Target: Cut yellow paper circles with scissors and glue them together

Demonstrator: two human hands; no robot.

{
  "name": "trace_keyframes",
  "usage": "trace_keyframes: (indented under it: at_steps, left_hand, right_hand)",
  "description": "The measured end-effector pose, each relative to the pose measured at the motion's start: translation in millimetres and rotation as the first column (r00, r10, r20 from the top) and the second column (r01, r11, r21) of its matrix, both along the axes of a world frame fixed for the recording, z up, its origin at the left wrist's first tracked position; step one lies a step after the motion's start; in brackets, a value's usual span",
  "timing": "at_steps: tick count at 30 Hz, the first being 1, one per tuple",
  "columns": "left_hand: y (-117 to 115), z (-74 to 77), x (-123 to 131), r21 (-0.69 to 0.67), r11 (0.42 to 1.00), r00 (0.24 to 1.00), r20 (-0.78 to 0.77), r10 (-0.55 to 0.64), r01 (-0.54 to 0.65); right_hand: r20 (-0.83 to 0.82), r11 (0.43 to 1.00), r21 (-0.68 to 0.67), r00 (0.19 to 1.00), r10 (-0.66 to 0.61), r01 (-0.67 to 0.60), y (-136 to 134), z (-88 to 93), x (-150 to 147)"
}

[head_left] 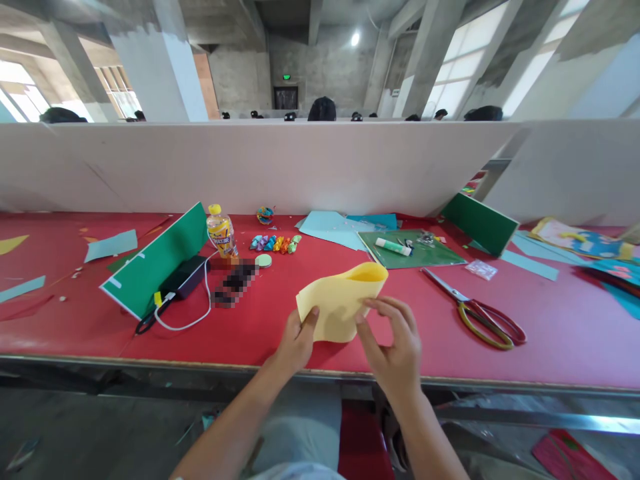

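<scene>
Across the lower middle of the frame runs the red table (75,320), its near edge just below both hands; above it, at centre, a sheet of yellow paper (336,303) is bent over on itself into a loose loop, the fold not pressed flat; the left hand (296,341) is closed on the sheet's lower left corner, thumb on top and fingers beneath; the right hand (397,347) pinches the lower right edge between thumb and curled fingertips, its other fingers loosely spread.

As I judge it, the two edges may not lie flush, since the loop springs open and each hand grips only a narrow margin; a crease pressed like this could run crooked; a slack pinch could let the sheet slip over the near edge.

Right of centre, scissors (483,317) lie near the right hand, blades pointing to the upper left; a careless sweep of the wrist could catch them. Further up, a bottle (221,233) stands well apart; a glue stick (393,247) lies on a green mat (435,257).
</scene>
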State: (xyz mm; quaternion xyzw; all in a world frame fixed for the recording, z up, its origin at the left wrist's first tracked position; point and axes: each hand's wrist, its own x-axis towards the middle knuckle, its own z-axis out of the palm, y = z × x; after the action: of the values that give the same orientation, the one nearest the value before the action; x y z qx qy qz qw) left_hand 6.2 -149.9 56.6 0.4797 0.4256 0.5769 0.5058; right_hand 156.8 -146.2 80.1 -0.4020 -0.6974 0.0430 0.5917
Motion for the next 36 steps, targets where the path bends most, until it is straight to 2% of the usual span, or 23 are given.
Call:
trace_keyframes:
  at_steps: [1, 3, 6, 8, 15, 21, 30, 36]
  left_hand:
    - [2, -1.4, -3, 0.009, 1.000, 0.999, -0.031, -0.008, 0.008]
    - [5, -4.7, -8, 0.039, 0.999, 0.993, -0.119, -0.002, 0.007]
    - [8, -10.0, -11, 0.106, 0.994, 0.970, -0.245, 0.010, 0.017]
    - [8, -13.0, -10, 0.145, 0.989, 0.960, -0.279, 0.022, 0.020]
    - [9, -14.0, -8, 0.144, 0.988, 0.969, -0.248, -0.023, 0.060]
    - [11, -16.0, -8, 0.161, 0.987, 0.955, -0.294, 0.028, 0.021]
    - [12, -13.9, -6, 0.162, 0.987, 0.945, -0.325, 0.044, 0.009]
    - [15, -18.9, -7, 0.188, 0.982, 0.942, -0.332, 0.054, 0.010]
  right_hand:
    - [0.070, 0.995, 0.092, 0.997, -0.036, 0.030, 3, 9.4, 1]
    - [0.263, 0.982, 0.184, 0.965, -0.010, -0.040, 8, 28.9, -2]
    - [0.526, 0.975, 0.141, 0.847, 0.074, -0.172, 15, 48.4, -12]
    - [0.611, 0.970, 0.097, 0.783, 0.117, -0.221, 18, 50.7, -19]
    - [0.598, 0.965, 0.081, 0.787, 0.154, -0.250, 20, 41.3, -22]
    - [0.610, 0.954, 0.061, 0.768, 0.198, -0.294, 20, 46.4, -24]
    - [0.529, 0.940, 0.024, 0.802, 0.276, -0.340, 22, 54.1, -31]
    - [0.565, 0.926, 0.088, 0.784, 0.257, -0.366, 23, 58.3, -32]
